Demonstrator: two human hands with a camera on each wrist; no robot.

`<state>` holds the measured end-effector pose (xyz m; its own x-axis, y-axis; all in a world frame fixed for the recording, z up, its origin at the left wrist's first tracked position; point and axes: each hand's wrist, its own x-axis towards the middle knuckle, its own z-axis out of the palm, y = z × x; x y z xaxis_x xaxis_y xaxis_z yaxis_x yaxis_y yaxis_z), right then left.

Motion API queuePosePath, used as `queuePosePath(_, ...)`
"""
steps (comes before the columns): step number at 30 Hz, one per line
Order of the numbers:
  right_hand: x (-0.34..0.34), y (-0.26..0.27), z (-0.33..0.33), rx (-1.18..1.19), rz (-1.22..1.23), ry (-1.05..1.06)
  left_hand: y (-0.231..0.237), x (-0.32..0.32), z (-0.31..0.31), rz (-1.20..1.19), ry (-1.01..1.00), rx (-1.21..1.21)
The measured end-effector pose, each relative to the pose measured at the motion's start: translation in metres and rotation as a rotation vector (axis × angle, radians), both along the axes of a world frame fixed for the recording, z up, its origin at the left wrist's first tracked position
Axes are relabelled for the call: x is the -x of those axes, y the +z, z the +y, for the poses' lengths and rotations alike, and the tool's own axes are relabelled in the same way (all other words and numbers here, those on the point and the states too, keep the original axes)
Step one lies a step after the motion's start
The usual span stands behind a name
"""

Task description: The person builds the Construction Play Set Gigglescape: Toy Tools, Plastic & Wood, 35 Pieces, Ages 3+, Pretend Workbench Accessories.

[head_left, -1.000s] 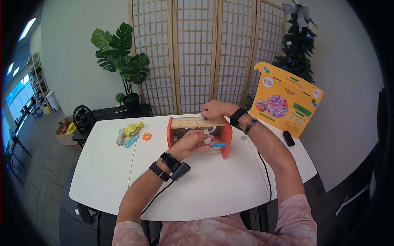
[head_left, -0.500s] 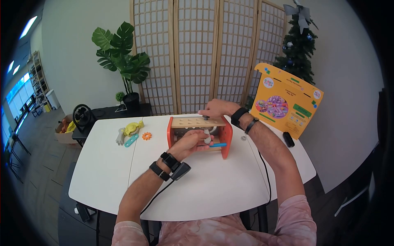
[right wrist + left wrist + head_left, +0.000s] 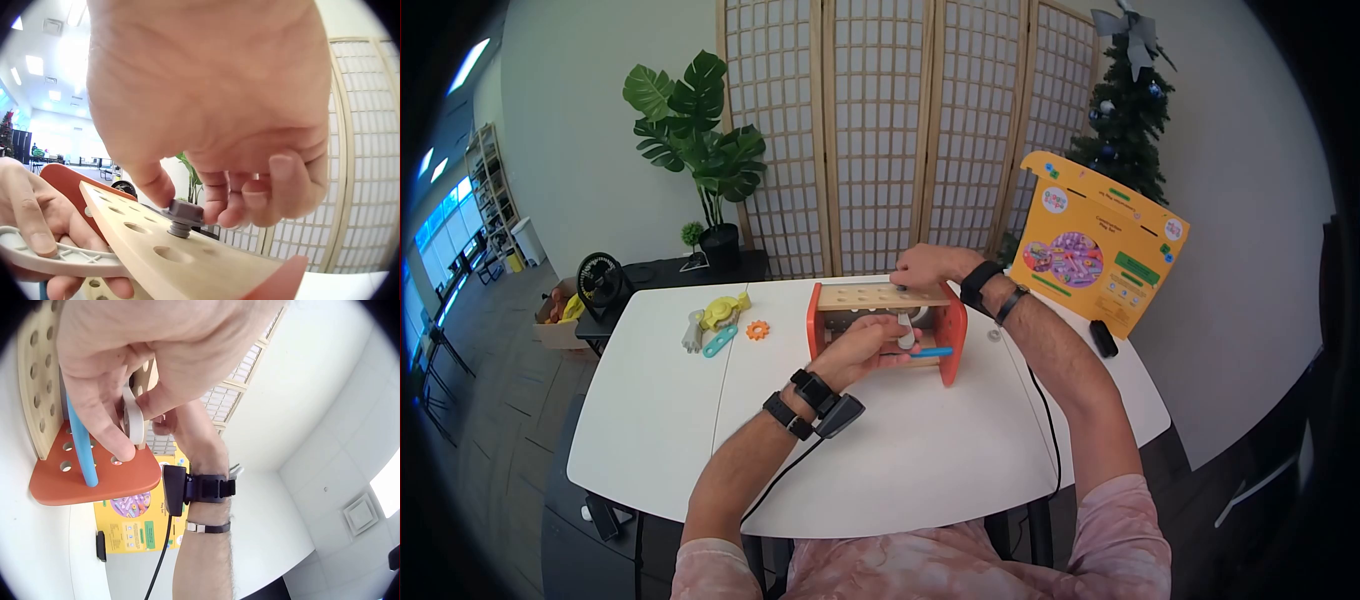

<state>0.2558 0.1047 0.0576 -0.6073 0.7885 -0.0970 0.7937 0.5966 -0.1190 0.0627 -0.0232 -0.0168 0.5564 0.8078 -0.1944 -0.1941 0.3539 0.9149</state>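
My right hand (image 3: 930, 266) pinches the head of a dark grey toy bolt (image 3: 183, 214) between thumb and fingertips. Its threaded shank stands upright in a hole of the wooden top board (image 3: 140, 234) of a toy workbench. In front of the bench, my left hand (image 3: 862, 345) grips a light grey plastic toy wrench (image 3: 75, 261), ribbed on one face, at the front edge of the board. A blue rod (image 3: 82, 447) runs behind the left fingers towards the red side panel (image 3: 100, 484); the fingers hide its other end.
Left on the white table (image 3: 650, 420) lie a yellow toy tool (image 3: 722, 312), a grey piece (image 3: 693, 333), a teal strip (image 3: 720, 342) and an orange gear (image 3: 758, 331). At right are a small clear ring (image 3: 994, 336), a black object (image 3: 1103, 339) and an upright yellow box (image 3: 1100, 245). Cables trail from both wrists.
Half a second ago the right fingers were spread with the bolt head showing below them; now they are drawn in round it again. The left hand and wrench stay nearly still.
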Motion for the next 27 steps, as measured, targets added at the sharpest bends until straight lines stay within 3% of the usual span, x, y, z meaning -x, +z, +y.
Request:
queuePosePath(4, 0.005, 0.009, -0.008, 0.007, -0.069, -0.046, 0.001, 0.000, 0.000, -0.001, 0.004, -0.001)
queuePosePath(6, 0.007, 0.007, -0.006, 0.036, 0.007, -0.184, 0.001, 0.001, -0.001, -0.005, 0.009, -0.002)
queuePosePath(9, -0.002, -0.006, 0.006, -0.014, 0.058, -0.008, 0.000, 0.000, -0.001, -0.005, 0.006, -0.009)
queuePosePath(13, 0.004, 0.011, -0.011, 0.031, -0.017, -0.047, 0.001, 0.000, -0.001, -0.009, 0.006, -0.003)
queuePosePath(15, 0.008, 0.017, -0.022, -0.025, -0.073, -0.193, 0.001, 0.001, 0.000, -0.010, 0.008, -0.005)
queuePosePath(18, 0.001, -0.002, -0.006, -0.120, 0.111, -0.120, 0.000, 0.000, 0.000, -0.010, -0.003, -0.012)
queuePosePath(21, -0.002, -0.007, 0.005, -0.021, 0.037, 0.008, 0.001, 0.000, -0.001, -0.003, 0.006, -0.001)
queuePosePath(25, 0.003, 0.012, -0.015, -0.009, -0.012, -0.103, 0.002, 0.000, -0.001, 0.000, 0.007, -0.004)
queuePosePath(27, 0.001, -0.001, 0.002, -0.024, 0.096, -0.138, 0.000, 0.001, 0.001, -0.002, 0.006, -0.006)
